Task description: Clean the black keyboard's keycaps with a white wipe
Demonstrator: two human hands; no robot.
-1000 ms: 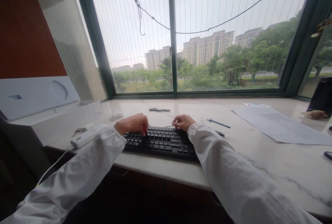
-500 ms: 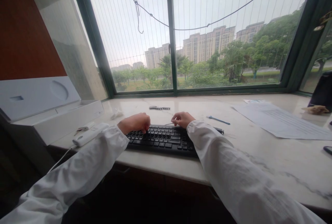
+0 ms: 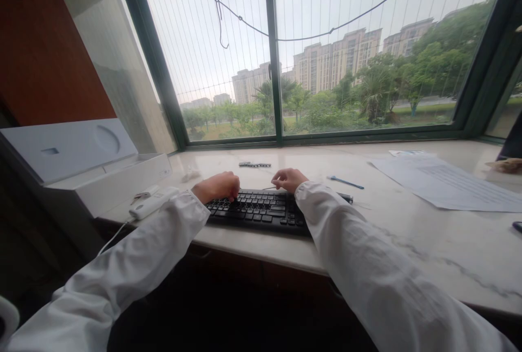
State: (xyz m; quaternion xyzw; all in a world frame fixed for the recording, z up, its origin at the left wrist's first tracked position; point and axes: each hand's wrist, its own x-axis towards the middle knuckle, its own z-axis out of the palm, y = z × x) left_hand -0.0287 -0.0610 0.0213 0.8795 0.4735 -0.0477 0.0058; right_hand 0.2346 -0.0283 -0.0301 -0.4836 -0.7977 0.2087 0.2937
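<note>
Now, in the head view, the keyboard (image 3: pixel 259 212) is lying on the counter (image 3: pixel 411 221) before us. Our left hand (image 3: pixel 217 186) is curling over its left part, tighter than a second ago, so we are losing sight of its work there and cannot tell its grip. Our right hand (image 3: pixel 290 180) is hovering by the back edge near a cable (image 3: pixel 268 187), perhaps pinching it; we cannot tell.

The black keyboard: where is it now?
In the head view, the black keyboard lies below centre on the counter, with the left hand at its left part and the right hand by its far edge.
</note>
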